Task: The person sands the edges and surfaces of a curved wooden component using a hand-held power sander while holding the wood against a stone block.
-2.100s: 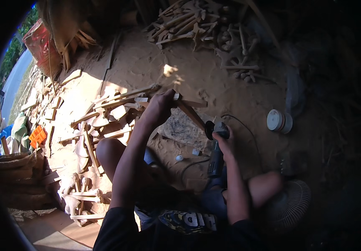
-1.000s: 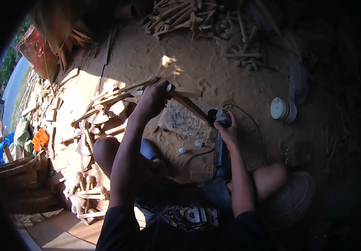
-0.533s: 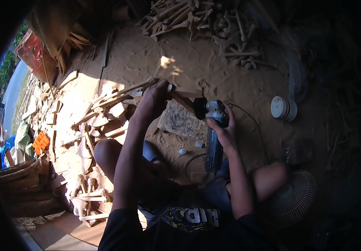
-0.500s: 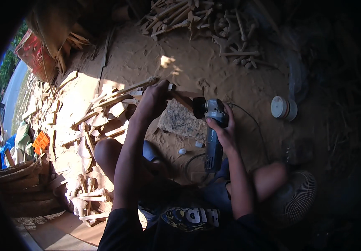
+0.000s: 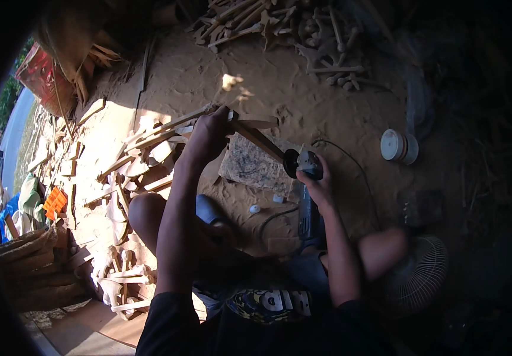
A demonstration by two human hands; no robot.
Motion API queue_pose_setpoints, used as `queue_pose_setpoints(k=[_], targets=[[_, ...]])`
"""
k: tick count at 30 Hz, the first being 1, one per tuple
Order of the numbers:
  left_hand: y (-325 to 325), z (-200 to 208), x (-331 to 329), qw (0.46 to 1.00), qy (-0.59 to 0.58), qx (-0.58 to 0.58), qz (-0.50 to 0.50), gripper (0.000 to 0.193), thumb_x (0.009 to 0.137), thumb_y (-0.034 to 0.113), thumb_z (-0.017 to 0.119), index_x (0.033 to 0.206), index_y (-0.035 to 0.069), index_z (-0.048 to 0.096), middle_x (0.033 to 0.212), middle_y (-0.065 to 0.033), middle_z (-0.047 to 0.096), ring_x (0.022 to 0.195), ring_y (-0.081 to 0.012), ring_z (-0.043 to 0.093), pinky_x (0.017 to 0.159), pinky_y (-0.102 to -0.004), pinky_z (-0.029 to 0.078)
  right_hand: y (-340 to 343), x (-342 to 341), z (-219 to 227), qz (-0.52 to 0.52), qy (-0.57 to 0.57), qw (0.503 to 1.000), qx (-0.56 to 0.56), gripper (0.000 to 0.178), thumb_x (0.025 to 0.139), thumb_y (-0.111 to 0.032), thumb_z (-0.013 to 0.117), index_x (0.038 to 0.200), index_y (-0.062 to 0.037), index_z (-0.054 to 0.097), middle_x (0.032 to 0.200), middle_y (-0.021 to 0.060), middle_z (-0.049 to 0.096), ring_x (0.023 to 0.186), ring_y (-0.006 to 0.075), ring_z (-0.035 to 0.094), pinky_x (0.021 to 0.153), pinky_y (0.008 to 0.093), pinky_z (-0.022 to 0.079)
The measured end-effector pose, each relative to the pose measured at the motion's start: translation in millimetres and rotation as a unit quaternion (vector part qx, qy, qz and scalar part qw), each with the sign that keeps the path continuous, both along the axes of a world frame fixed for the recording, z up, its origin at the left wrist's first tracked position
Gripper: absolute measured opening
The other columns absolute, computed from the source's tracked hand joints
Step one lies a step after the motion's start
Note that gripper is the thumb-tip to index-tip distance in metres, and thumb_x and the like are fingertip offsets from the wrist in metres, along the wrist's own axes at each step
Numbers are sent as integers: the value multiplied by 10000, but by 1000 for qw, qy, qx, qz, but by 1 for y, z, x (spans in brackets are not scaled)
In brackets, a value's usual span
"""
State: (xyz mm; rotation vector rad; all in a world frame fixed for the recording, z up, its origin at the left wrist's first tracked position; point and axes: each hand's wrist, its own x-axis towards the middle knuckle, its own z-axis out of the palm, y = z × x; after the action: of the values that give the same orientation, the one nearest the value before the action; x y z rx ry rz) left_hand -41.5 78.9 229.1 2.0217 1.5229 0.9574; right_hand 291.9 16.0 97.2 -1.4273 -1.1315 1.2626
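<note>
My left hand [image 5: 211, 133] is closed around a long, squared strip of bone [image 5: 259, 141], which slants down to the right. A second flat, pale piece [image 5: 259, 123] juts out beside it; whether my hand holds this too I cannot tell. In my right hand [image 5: 320, 185] is a dark angle grinder [image 5: 306, 216], gripped near its metal head with the body hanging downward. Its round black disc [image 5: 290, 164] meets or nearly meets the strip's lower end. Beneath both hands lies a rough stone block [image 5: 250, 166] on the sandy ground.
Long bones and offcuts [image 5: 149, 142] lie to the left, with a bone pile [image 5: 244, 24] at the far side. A white round container [image 5: 393, 145] stands right. A cord [image 5: 356, 166] crosses the sand. By my right knee is a fan's wire guard [image 5: 422, 276].
The grinder head has tilted and shifted slightly right and down, so the disc's face now shows. The bone strip slopes downward more plainly toward the disc. Both hands keep their holds.
</note>
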Motion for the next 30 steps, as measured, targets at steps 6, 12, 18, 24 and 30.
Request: queue_pose_setpoints(k=[6,12,18,24,30], targets=[[6,-5,2,999,2,26,-47,230,987,-78,641,1194,10,594,864,-151,721,774,-254,736,715,-387,574,0,16,-20,-20,-64,998,1,937,810,-182,914,1602,5,449,1448,165,624,1313,261,622,1128,386,500],[-4,-19,15,984,140,83,68,410,942,8,709,1319,76,564,1227,-221,691,1257,-367,582,1025,-511,498,-8,21,28,-45,-32,994,91,902,821,-164,915,1572,35,457,1401,184,640,1240,246,655,1062,385,545],[5,-33,32,983,36,27,177,904,775,248,914,1539,144,442,1412,-222,552,1451,-441,330,1159,-578,376,-14,47,73,-123,-138,977,109,886,839,-194,908,1601,-88,468,1505,175,639,1309,299,681,1099,414,546],[28,-116,53,858,-416,107,281,924,798,56,882,1579,123,391,1545,-235,456,1247,-340,595,1097,-454,558,-18,74,56,-129,-156,971,128,899,836,-230,914,1603,-82,468,1491,183,643,1320,302,671,1106,423,539],[15,-241,-16,792,-498,-63,347,546,966,215,728,1451,104,502,1397,-129,571,1214,-290,646,1010,-423,545,-25,64,67,-98,-149,977,120,893,842,-234,911,1601,-74,468,1502,196,622,1326,303,657,1116,433,527]])
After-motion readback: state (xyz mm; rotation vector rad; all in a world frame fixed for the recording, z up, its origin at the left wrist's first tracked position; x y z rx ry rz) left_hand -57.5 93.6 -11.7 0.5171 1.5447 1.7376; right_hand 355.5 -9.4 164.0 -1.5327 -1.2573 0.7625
